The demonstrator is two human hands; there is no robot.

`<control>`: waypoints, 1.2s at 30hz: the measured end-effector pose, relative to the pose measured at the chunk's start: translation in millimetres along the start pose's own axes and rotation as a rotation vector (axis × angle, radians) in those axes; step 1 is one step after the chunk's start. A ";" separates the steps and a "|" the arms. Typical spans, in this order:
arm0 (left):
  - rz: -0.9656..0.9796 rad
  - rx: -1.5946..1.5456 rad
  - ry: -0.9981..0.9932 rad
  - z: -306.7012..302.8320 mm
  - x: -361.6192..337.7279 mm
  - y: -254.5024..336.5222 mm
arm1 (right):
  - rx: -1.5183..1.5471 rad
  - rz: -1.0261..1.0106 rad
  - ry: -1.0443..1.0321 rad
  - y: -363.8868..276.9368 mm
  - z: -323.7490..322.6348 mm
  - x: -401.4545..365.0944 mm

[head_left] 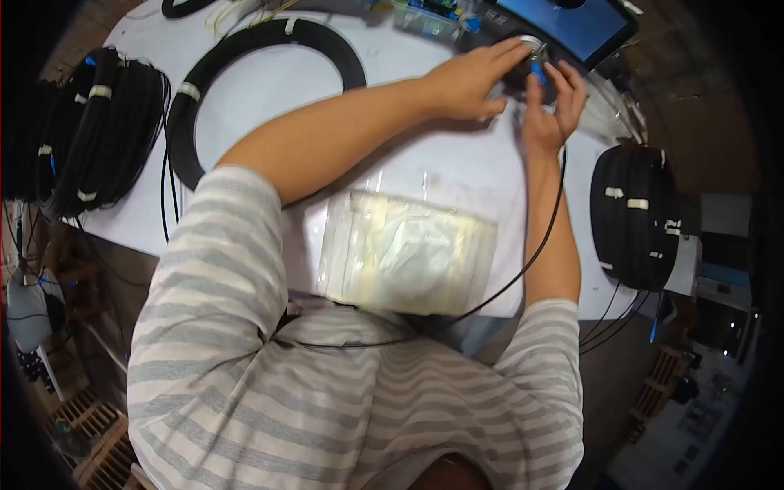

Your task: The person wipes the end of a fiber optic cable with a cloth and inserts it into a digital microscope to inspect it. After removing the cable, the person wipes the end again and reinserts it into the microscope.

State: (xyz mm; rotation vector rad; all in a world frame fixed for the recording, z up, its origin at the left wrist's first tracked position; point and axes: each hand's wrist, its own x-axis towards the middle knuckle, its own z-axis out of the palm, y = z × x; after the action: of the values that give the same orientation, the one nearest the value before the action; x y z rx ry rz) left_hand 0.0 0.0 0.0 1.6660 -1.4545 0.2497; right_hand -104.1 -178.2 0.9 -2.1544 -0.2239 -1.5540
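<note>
My left hand (469,82) reaches in from the left, its fingers stretched out and thumb apart, the fingertips on a small round metal-rimmed device (531,42) near the screen. Just right of it, my right hand (554,106) has thumb and fingers bent around a small blue connector (536,72), whose tip is at the device. A thin black cable (545,237) runs from beside my right wrist down across the front of the striped shirt. The exact contact at the connector tip is too small to tell.
A large black cable coil (186,135) lies on the white table (482,163) at left. More coils (106,131) stand at the far left, others (635,216) at right. A taped plastic sheet (408,253) lies near my body. Behind are a screen (572,24) and a clear bin (425,20).
</note>
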 end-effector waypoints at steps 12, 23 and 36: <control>0.001 -0.018 -0.026 -7.8 -13.9 12.3 | -0.071 -0.072 -0.047 -41.4 -28.3 0.9; -0.019 0.004 -0.056 -8.7 -13.4 10.7 | 0.654 0.520 -0.296 -159.5 -82.8 -47.9; 0.043 0.026 -0.020 -9.8 -12.3 12.1 | 0.734 0.645 -0.520 -231.3 -126.1 -92.5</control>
State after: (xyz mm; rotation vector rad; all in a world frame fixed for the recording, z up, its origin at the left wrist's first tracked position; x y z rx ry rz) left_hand -10.5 16.5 3.5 1.6639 -1.5092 0.2775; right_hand -334.7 -21.1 10.4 -1.7219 -0.1940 -0.4296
